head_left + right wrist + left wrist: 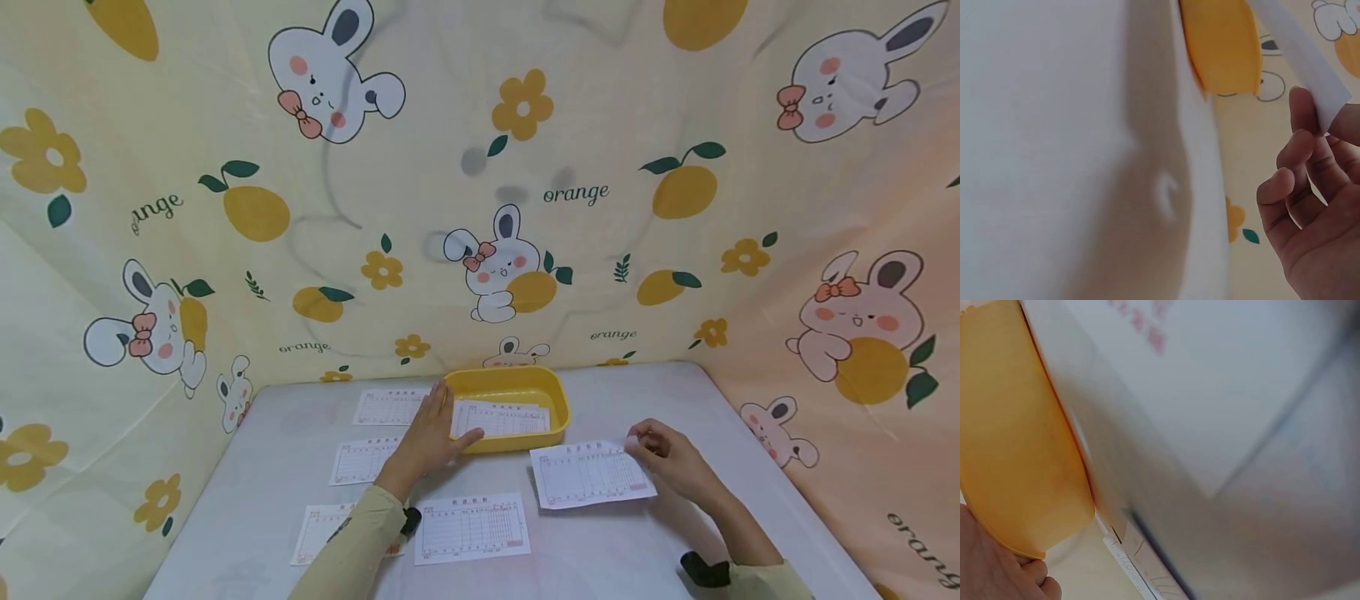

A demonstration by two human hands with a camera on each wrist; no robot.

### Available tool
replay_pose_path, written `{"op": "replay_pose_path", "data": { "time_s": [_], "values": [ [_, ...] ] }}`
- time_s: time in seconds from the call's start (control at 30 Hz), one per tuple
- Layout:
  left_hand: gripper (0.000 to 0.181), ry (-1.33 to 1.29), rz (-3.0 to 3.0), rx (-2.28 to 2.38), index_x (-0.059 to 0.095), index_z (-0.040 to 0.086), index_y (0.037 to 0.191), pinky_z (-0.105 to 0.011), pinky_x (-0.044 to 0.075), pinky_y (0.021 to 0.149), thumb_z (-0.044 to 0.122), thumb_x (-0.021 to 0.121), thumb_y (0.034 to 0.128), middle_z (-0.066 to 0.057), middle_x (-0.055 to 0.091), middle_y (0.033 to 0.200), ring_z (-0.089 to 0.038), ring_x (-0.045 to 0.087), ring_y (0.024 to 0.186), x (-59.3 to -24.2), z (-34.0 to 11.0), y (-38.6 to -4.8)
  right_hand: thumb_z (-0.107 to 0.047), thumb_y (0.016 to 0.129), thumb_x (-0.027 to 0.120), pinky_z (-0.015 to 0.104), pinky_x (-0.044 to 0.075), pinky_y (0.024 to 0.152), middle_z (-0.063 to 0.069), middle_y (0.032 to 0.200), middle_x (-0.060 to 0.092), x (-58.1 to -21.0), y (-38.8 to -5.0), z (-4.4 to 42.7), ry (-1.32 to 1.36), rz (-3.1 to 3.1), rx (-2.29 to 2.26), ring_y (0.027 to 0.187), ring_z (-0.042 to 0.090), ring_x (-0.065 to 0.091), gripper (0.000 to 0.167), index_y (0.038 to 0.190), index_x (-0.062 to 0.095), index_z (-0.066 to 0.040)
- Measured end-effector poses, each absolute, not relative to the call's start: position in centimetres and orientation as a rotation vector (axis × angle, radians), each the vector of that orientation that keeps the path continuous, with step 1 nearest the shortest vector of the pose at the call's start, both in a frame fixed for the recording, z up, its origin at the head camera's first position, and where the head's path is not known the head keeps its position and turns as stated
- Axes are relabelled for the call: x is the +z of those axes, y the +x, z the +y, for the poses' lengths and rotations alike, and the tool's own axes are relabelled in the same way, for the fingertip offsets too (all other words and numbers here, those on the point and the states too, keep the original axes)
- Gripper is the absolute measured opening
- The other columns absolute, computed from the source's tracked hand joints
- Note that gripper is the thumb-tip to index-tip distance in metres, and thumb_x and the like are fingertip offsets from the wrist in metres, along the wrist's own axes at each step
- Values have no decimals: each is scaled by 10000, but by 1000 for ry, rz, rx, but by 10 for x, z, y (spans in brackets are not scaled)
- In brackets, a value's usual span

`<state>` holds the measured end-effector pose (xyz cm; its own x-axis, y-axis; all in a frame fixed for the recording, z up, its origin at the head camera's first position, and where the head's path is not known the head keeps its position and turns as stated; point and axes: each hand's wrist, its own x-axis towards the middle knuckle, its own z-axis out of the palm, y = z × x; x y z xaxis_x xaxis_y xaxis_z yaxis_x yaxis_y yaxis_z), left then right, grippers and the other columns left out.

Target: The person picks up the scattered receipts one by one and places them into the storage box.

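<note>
My right hand (675, 462) pinches the upper right corner of a printed paper form (588, 477), held tilted above the table, right of a yellow plastic tray (558, 429). In the right wrist view, the thumb and index finger meet on the form (1310, 59) while the other fingers are loosely bent. My left hand (431, 437) rests against the tray's front left corner, its fingers extended along the left side and its thumb by the front rim. The left wrist view shows this hand (991, 565) at the tray wall (1022, 431). Inside the tray lie printed forms (502, 418).
Left of the tray, forms lie in a column: a back form (386, 407), a middle form (360, 462) and a front form (318, 533) partly under my left sleeve. Another form (472, 529) lies in front of the tray. Patterned cloth (525, 167) surrounds the white table (225, 508).
</note>
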<state>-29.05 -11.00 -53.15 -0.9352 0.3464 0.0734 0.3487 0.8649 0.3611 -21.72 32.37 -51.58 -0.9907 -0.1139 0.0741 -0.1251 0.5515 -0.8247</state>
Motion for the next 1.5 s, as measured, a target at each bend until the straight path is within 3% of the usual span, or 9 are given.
{"op": "replay_pose_path", "data": {
  "time_s": [0.4,0.97,1.2,1.5],
  "values": [
    [1164,-575,-3020,-562,135,-74,1679,-472,98,1350,812,459,996,-238,50,1785,-369,61,1663,-528,-109,-288,-199,1051,725,219,491,689,107,954,683,-506,-221,318,126,-2675,1582,907,208,609,283,1252,613,-34],
    [1139,-570,-3023,-575,150,-83,1673,-476,102,1349,774,496,1008,-240,42,1784,-370,59,1663,-527,-109,-288,-141,1054,712,226,540,675,95,965,733,-496,-236,311,156,-2582,1483,837,193,635,242,1245,626,-18],
    [1138,-570,-3024,-579,143,-81,1675,-474,97,1351,771,497,1009,-231,32,1786,-369,59,1663,-530,-109,-290,-170,1055,718,218,517,659,123,979,743,-493,-245,306,155,-2565,1480,851,308,648,259,1247,630,-21],
    [1100,-574,-3011,-612,152,-83,1674,-482,95,1351,712,547,1024,-241,54,1784,-369,58,1664,-530,-109,-290,-108,1050,712,203,531,676,176,997,746,-496,-258,295,196,-2487,1529,833,162,632,216,1219,638,4]
  ]
}}
